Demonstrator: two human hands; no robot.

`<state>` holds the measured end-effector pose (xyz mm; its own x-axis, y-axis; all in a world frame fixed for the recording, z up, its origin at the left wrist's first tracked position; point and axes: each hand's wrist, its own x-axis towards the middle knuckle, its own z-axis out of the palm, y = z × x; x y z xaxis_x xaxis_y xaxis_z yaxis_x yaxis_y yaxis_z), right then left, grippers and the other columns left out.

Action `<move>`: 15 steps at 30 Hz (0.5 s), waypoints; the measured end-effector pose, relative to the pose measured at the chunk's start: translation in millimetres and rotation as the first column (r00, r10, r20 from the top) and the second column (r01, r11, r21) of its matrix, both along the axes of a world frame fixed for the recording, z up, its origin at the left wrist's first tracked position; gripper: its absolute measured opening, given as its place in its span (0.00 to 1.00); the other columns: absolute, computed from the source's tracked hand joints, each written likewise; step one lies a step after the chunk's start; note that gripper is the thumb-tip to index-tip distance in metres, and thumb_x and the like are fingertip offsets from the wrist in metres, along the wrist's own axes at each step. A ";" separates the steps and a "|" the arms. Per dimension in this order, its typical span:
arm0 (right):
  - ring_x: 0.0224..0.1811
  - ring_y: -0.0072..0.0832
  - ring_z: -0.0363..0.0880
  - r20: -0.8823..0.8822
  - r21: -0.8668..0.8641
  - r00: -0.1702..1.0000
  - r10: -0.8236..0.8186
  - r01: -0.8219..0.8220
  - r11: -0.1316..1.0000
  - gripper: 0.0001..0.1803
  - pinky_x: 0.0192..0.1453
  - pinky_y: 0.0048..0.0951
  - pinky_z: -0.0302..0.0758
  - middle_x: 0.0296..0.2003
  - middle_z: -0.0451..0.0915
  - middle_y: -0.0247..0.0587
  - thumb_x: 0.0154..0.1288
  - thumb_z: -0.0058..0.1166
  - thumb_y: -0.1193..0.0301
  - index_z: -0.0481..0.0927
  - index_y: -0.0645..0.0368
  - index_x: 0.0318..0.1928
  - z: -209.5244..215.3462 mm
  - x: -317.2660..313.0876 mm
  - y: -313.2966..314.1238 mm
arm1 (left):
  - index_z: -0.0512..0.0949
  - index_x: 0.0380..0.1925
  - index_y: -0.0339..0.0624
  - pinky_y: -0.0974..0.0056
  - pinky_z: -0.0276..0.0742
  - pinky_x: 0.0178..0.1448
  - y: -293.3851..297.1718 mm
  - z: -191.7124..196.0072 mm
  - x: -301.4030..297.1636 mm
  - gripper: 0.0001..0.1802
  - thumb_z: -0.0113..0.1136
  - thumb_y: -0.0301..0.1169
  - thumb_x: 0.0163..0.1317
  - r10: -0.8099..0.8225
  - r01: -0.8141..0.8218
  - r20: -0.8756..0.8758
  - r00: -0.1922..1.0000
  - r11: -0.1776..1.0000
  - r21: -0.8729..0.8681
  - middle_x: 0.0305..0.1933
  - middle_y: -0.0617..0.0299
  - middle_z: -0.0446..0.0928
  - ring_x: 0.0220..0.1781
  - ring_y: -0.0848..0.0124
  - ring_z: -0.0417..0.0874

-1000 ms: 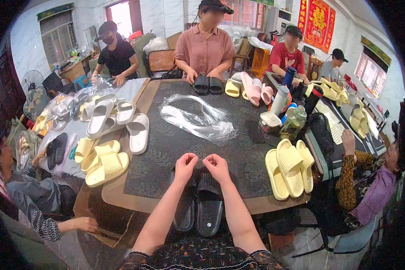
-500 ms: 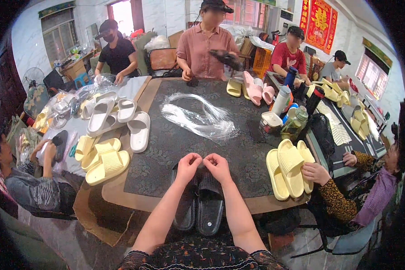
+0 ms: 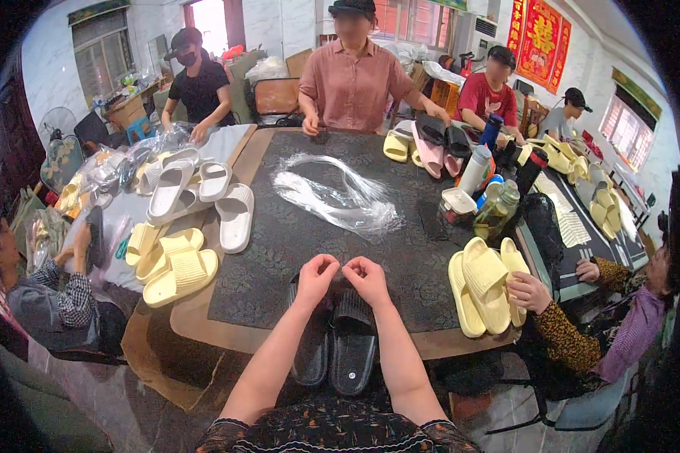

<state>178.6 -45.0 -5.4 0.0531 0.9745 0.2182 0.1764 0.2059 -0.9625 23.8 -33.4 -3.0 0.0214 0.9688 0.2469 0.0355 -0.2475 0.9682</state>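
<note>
Your left hand and right hand sit close together at the near edge of the table, fingertips curled in and nearly meeting; each is pinched shut, though what lies between the fingers is too small to tell; both rest over the toe end of a pair of black slippers, which lies half on the table edge and half over your lap, side by side, toes pointing away from you.

Past your hands the table carries a dark patterned mat inside a brown rim; a heap of clear plastic bags lies mid-table, well apart from your hands; to your right a stack of yellow slippers sits at the rim, with another person's hand touching it; bottles stand behind that stack.

To your left, yellow slippers pile up on a second, pale surface, with white slippers behind them; a seated person in a checked shirt leans there.

Across the table a person in a pink shirt stands with both hands on the far edge; more slippers, yellow, pink and black, lie near them; other people sit further back; the room has pale walls, windows and a red hanging at upper right.
</note>
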 end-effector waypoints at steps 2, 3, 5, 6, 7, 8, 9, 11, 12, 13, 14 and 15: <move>0.24 0.11 0.69 -0.005 0.021 1.000 0.019 -0.019 1.000 0.09 0.28 0.19 0.67 0.22 0.76 0.25 0.57 0.62 0.68 0.79 0.60 0.31 0.2 -1.9 0.3 | 0.78 0.32 0.36 0.71 0.71 0.37 -0.3 -2.9 -0.3 0.07 0.61 0.29 0.59 -0.059 0.060 -0.046 0.997 0.997 0.037 0.28 0.67 0.78 0.31 0.80 0.75; 0.24 0.11 0.69 0.005 0.009 1.000 -0.003 0.003 1.000 0.09 0.28 0.19 0.67 0.22 0.76 0.25 0.57 0.62 0.68 0.79 0.60 0.31 0.4 -2.7 0.1 | 0.78 0.32 0.36 0.71 0.71 0.36 0.5 -3.9 -1.2 0.07 0.61 0.30 0.59 -0.029 0.031 -0.063 0.998 0.999 0.040 0.28 0.67 0.78 0.30 0.80 0.75; 0.24 0.11 0.69 0.010 -0.001 1.000 -0.022 0.022 1.000 0.08 0.28 0.19 0.67 0.22 0.76 0.25 0.57 0.62 0.68 0.79 0.60 0.31 0.5 -3.2 0.8 | 0.79 0.32 0.36 0.71 0.71 0.36 3.7 -7.0 -4.1 0.07 0.61 0.30 0.59 -0.009 0.010 -0.040 0.999 1.000 0.026 0.28 0.67 0.78 0.30 0.80 0.75; 0.25 0.10 0.68 0.009 -0.002 1.000 -0.022 0.022 1.000 0.08 0.29 0.17 0.66 0.23 0.75 0.23 0.57 0.62 0.69 0.79 0.60 0.31 -0.3 -3.7 1.4 | 0.79 0.32 0.36 0.71 0.71 0.36 5.0 -8.6 -5.6 0.07 0.61 0.30 0.59 0.008 -0.008 -0.016 1.000 1.000 0.012 0.28 0.67 0.78 0.30 0.80 0.75; 0.25 0.10 0.67 0.009 -0.005 1.000 -0.028 0.028 1.000 0.07 0.30 0.16 0.66 0.23 0.75 0.21 0.57 0.62 0.69 0.79 0.59 0.31 -1.9 -2.3 1.6 | 0.79 0.32 0.36 0.71 0.71 0.36 3.1 -5.4 -3.8 0.07 0.61 0.30 0.59 0.006 -0.006 -0.016 1.000 1.000 0.010 0.28 0.67 0.78 0.30 0.80 0.75; 0.25 0.10 0.67 0.010 -0.007 0.999 -0.030 0.030 1.000 0.07 0.30 0.16 0.66 0.23 0.75 0.21 0.57 0.62 0.69 0.79 0.59 0.31 -3.3 -0.7 1.9 | 0.79 0.33 0.36 0.71 0.71 0.37 0.6 -2.0 -1.6 0.07 0.61 0.30 0.59 -0.014 0.015 -0.029 0.999 1.000 0.013 0.28 0.67 0.78 0.30 0.80 0.75; 0.25 0.10 0.67 0.011 -0.010 1.000 -0.008 0.008 1.000 0.07 0.30 0.16 0.66 0.24 0.75 0.21 0.57 0.62 0.69 0.79 0.59 0.31 -4.8 1.0 2.3 | 0.79 0.33 0.37 0.71 0.71 0.37 -1.1 0.7 0.3 0.07 0.60 0.30 0.59 -0.034 0.035 -0.043 0.999 0.999 0.016 0.28 0.67 0.77 0.30 0.80 0.75; 0.25 0.10 0.67 0.013 -0.009 1.000 0.022 -0.022 1.000 0.07 0.30 0.15 0.66 0.24 0.75 0.21 0.57 0.62 0.69 0.79 0.59 0.31 -6.1 -0.3 3.3 | 0.79 0.33 0.37 0.71 0.71 0.37 0.4 -4.1 -0.1 0.07 0.60 0.30 0.59 -0.039 0.040 -0.049 0.998 0.999 0.035 0.28 0.68 0.77 0.30 0.80 0.74; 0.25 0.10 0.67 -0.018 -0.001 1.000 0.015 -0.015 1.000 0.07 0.30 0.15 0.66 0.24 0.75 0.21 0.58 0.62 0.70 0.79 0.59 0.31 -7.4 -1.5 3.3 | 0.79 0.33 0.37 0.72 0.71 0.37 1.1 -6.5 -0.6 0.07 0.60 0.29 0.59 -0.046 0.049 -0.056 0.997 0.997 0.053 0.28 0.68 0.77 0.30 0.80 0.74; 0.25 0.10 0.67 -0.049 0.006 0.999 0.006 -0.005 1.000 0.07 0.30 0.15 0.66 0.24 0.75 0.21 0.58 0.62 0.70 0.79 0.59 0.31 -5.6 -2.8 2.8 | 0.79 0.33 0.37 0.72 0.71 0.37 1.0 -4.9 -1.2 0.07 0.60 0.29 0.59 -0.045 0.048 -0.055 0.997 0.997 0.053 0.28 0.68 0.77 0.30 0.80 0.74; 0.25 0.10 0.67 -0.048 0.006 0.999 0.007 -0.006 1.000 0.07 0.30 0.15 0.66 0.24 0.75 0.21 0.58 0.62 0.70 0.79 0.59 0.31 -3.6 -2.7 2.0 | 0.78 0.33 0.37 0.72 0.71 0.38 1.1 -3.2 -2.0 0.07 0.61 0.29 0.59 -0.017 0.018 -0.034 0.999 1.000 0.018 0.28 0.68 0.77 0.30 0.80 0.74; 0.25 0.10 0.67 -0.022 -0.003 1.000 0.002 -0.002 1.000 0.07 0.30 0.15 0.66 0.24 0.75 0.21 0.58 0.62 0.70 0.79 0.59 0.31 -1.2 -1.9 0.7 | 0.78 0.34 0.37 0.71 0.71 0.38 0.8 -1.6 -2.5 0.07 0.61 0.29 0.59 0.011 -0.011 -0.014 1.000 1.000 -0.018 0.27 0.68 0.77 0.31 0.80 0.74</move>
<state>176.7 -44.3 -6.6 0.0558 0.9752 0.2141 0.1542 0.2035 -0.9669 21.3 -32.7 -4.6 0.0140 0.9733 0.2292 0.0511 -0.2296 0.9719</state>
